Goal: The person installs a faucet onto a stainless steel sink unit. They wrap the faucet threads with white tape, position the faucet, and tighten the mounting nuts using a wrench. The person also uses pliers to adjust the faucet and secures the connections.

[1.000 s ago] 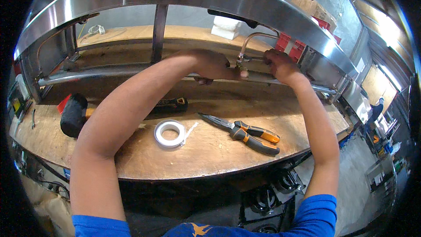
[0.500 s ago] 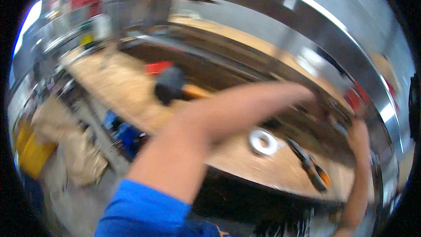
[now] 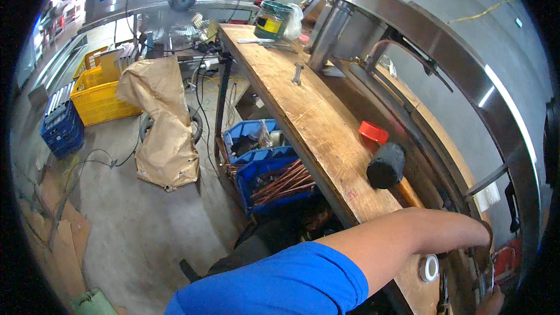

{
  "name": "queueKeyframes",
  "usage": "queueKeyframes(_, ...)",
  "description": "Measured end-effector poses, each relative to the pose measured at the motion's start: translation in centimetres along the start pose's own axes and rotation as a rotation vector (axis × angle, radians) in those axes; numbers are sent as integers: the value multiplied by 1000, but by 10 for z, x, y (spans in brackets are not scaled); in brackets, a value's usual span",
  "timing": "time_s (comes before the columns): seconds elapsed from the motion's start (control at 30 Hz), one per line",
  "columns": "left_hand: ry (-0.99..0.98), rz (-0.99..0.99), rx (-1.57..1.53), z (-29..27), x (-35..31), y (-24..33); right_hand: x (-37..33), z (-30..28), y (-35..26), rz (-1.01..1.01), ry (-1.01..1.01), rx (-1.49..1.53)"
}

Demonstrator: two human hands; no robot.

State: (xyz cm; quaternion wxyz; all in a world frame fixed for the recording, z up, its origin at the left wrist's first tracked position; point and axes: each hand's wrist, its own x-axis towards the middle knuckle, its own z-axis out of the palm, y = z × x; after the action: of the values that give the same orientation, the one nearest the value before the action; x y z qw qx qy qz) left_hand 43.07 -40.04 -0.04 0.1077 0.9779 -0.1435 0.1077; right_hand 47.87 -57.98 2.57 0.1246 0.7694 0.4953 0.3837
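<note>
My left arm in a blue sleeve reaches across the wooden workbench (image 3: 315, 116) to the right. At its end my left hand (image 3: 484, 242) is bent down beside the dark metal bars, and its fingers are hidden. Only a small part of my right hand (image 3: 493, 302) shows at the lower right edge, next to a thin shiny metal piece (image 3: 492, 265); whether it grips that piece I cannot make out. A mallet with a black head (image 3: 386, 166) lies on the bench beyond my left forearm. Near that forearm lies a white tape roll (image 3: 429, 268), beside a dark-handled tool (image 3: 444, 291).
A curved steel frame (image 3: 408, 17) arches over the bench. On the bench are a red plastic piece (image 3: 373, 133), a wrench (image 3: 298, 74) and a green-lidded jar (image 3: 272, 20). Blue bins (image 3: 248, 160) sit below; brown paper (image 3: 160, 122) and a yellow crate (image 3: 102, 102) stand left.
The view has swung left, so the bench, mallet and tape roll sit further right and lower. Both hands are now near the right edge, and the right forearm is out of view.
</note>
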Motion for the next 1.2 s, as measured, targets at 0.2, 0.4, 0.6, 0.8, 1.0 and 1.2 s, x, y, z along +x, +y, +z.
queueKeyframes(0.2, 44, 50, -54, -3, -2, 13, 4, -36, -51, 275, -134, 62)
queueKeyframes(0.4, 43, -49, -99, -11, -12, -22, -27, -9, 19, 305, -62, 40)
queueKeyframes(0.6, -93, -385, -106, -23, -18, -45, -11, 78, 82, 170, 25, 195)
queueKeyframes(0.8, -127, -394, 56, -19, -7, -52, 35, 123, 89, 126, 85, 309)
queueKeyframes(1.0, -130, -406, -110, -20, -9, -54, 67, 124, 79, 152, -135, 165)
queueKeyframes(1.2, -149, -398, -8, -20, -9, -55, 54, 130, 70, 73, 130, 278)
